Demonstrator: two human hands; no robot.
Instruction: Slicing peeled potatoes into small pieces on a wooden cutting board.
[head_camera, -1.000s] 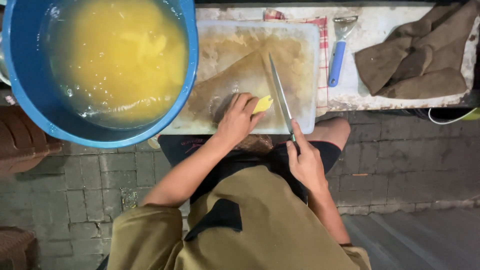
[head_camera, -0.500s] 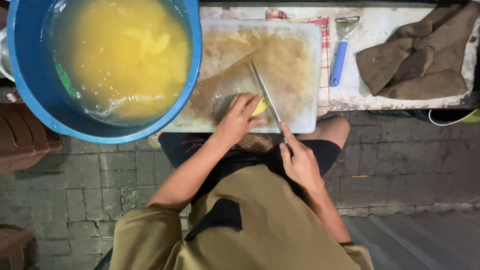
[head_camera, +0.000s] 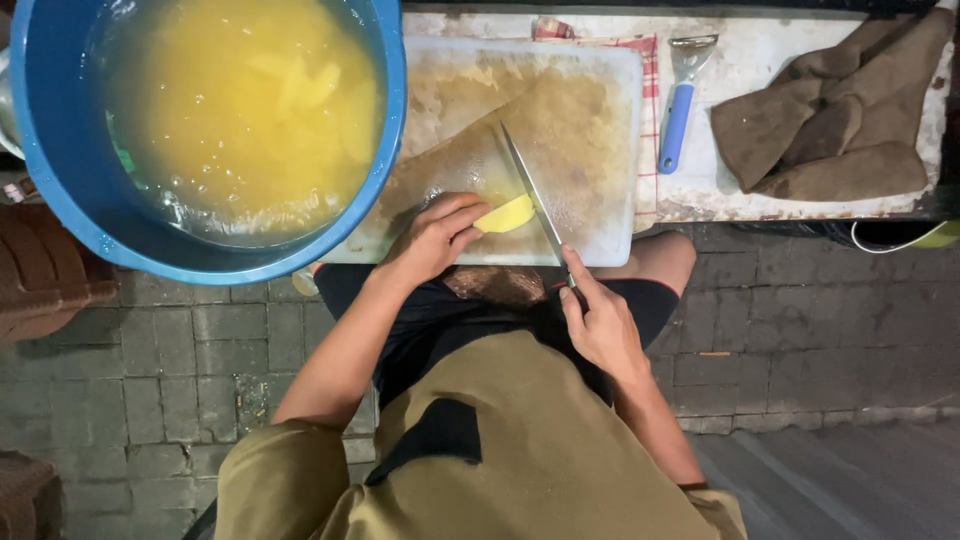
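Slicing is the step in hand: the left hand (head_camera: 437, 236) presses a yellow piece (head_camera: 505, 215) of peeled vegetable, likely potato, flat on the stained white cutting board (head_camera: 600, 90), fingers curled over its near end; the right hand (head_camera: 600, 325) is closed around the handle of a knife (head_camera: 530, 195), whose long blade runs diagonally up the board with its edge just beside the exposed end of the piece; whether the blade already bites into it cannot be told from this view.

The piece lies near the front edge of the board, close to the person's lap. To the left, overlapping the board's corner, sits a blue basin (head_camera: 60, 160) of cloudy yellow water holding pale cut pieces. Right of the board, 1 blue-handled peeler (head_camera: 680, 110) rests on the worn counter, partly on a red checked cloth (head_camera: 645, 120); a crumpled brown rag (head_camera: 840, 130) lies further right.

By my judgement, the next stroke calls for the blade to come down square on the piece with the left fingertips tucked back from the edge, since they sit very near the steel; the piece is small, so a firm hold matters.
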